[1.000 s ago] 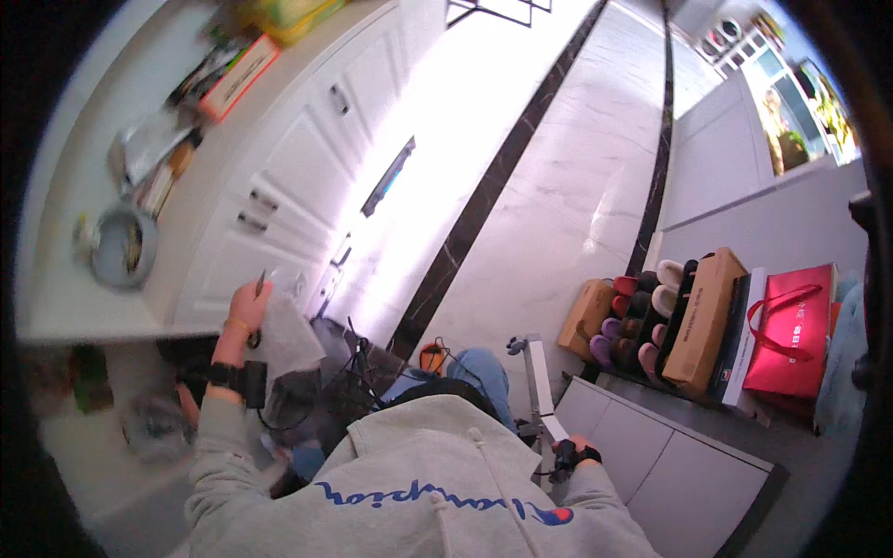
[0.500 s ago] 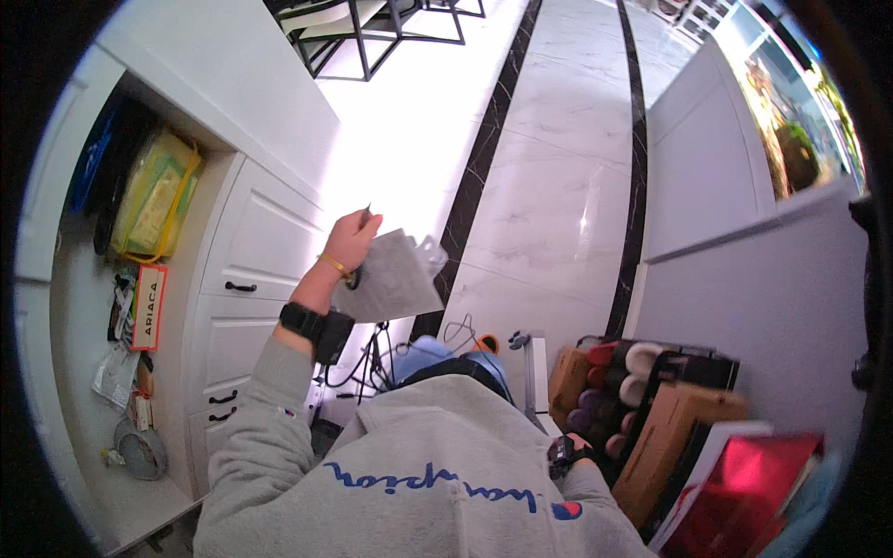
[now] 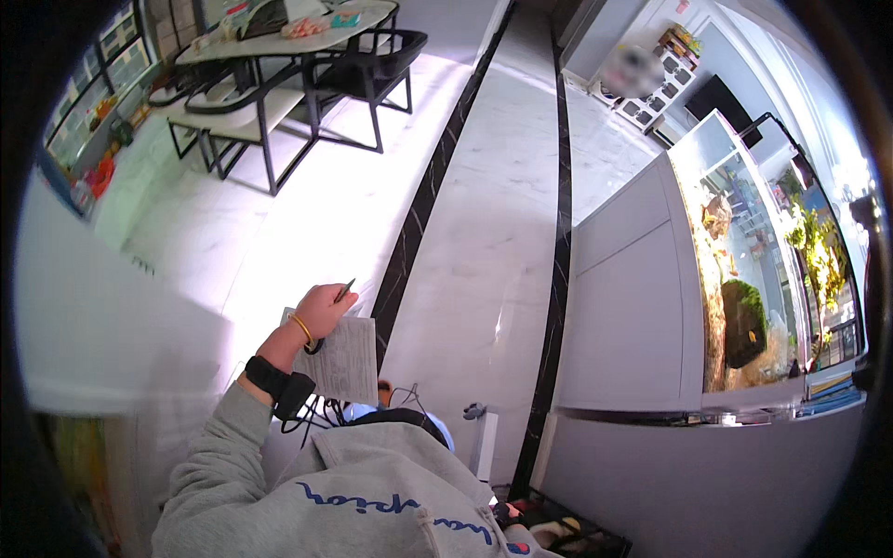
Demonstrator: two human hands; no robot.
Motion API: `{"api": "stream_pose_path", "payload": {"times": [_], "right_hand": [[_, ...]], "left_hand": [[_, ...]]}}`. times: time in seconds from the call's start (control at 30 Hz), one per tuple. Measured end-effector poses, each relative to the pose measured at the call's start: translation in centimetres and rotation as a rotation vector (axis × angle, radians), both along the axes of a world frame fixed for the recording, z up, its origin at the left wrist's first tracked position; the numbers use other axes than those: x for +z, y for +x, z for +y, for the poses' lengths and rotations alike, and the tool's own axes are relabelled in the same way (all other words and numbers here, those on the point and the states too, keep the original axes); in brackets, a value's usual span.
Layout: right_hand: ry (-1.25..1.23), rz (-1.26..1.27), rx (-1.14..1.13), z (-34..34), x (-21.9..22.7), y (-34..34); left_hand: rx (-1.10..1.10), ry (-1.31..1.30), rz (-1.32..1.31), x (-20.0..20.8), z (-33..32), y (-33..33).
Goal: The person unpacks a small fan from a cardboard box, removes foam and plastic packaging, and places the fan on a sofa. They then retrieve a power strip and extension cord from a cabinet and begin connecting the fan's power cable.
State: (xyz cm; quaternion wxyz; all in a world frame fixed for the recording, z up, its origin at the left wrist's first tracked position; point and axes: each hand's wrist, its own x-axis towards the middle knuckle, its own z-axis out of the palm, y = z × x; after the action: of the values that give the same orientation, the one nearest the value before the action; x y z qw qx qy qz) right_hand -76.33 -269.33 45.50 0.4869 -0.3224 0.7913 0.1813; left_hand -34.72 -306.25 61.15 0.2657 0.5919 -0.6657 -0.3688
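My left hand (image 3: 326, 312) is closed, with a slim dark pen-like object (image 3: 346, 290) sticking out past the thumb. Just below the hand and wrist is a grey printed sheet or booklet (image 3: 349, 367); whether the fingers also grip it is hidden. A yellow bracelet and a black strapped device (image 3: 279, 383) are on that arm. Dark cables (image 3: 314, 416) hang under the sheet in front of my body. Low at the lower edge, my right hand (image 3: 507, 513) shows only in part beside my sweatshirt, its fingers hidden, above a dark rack (image 3: 567, 530).
A dining table (image 3: 288, 42) with black-framed chairs (image 3: 363, 79) stands far left. On the right, a lit aquarium (image 3: 744, 279) sits on a grey cabinet (image 3: 633, 316). Marble floor (image 3: 474, 214) with black stripes runs ahead. A white upright panel (image 3: 484, 446) stands near my legs.
The view has swung up and left, bringing in the dining table and more of the aquarium. The open shelf on the left has mostly left view. My left hand still holds the pen-like object.
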Motion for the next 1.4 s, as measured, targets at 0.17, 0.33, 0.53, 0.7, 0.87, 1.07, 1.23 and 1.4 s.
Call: {"api": "stream_pose_path", "payload": {"times": [0.17,0.33,0.53,0.7,0.87,1.07,1.23,1.4], "right_hand": [[-0.047,-0.025,-0.042,-17.8,-0.1,-0.4],[-0.145,-0.079,-0.028,-40.6,-4.8,1.0],[-0.224,-0.146,-0.001,-60.9,-3.6,-4.5],[-0.280,-0.152,0.029,-74.2,-2.0,-10.7],[-0.275,-0.102,-0.004,-86.5,-2.4,-16.4],[-0.232,-0.026,-0.096,-100.4,-0.3,-23.8],[-0.218,-0.020,-0.201,-109.6,0.1,-29.2],[-0.220,-0.047,-0.282,-119.3,-1.8,-35.2]], "left_hand": [[-0.008,-0.013,0.019,-1.8,-15.4,-2.0],[0.003,0.024,-0.036,-4.8,-28.7,-4.4],[0.046,0.015,-0.043,-3.4,-45.0,-10.1],[0.039,-0.038,0.059,-5.0,-58.4,-14.8],[0.095,-0.077,0.064,-7.3,-73.1,-18.5],[0.007,0.041,0.004,-5.6,-89.9,-25.7],[-0.093,-0.007,-0.019,-5.0,-103.0,-32.6],[-0.134,-0.058,-0.037,-7.0,-114.3,-41.0]]}}
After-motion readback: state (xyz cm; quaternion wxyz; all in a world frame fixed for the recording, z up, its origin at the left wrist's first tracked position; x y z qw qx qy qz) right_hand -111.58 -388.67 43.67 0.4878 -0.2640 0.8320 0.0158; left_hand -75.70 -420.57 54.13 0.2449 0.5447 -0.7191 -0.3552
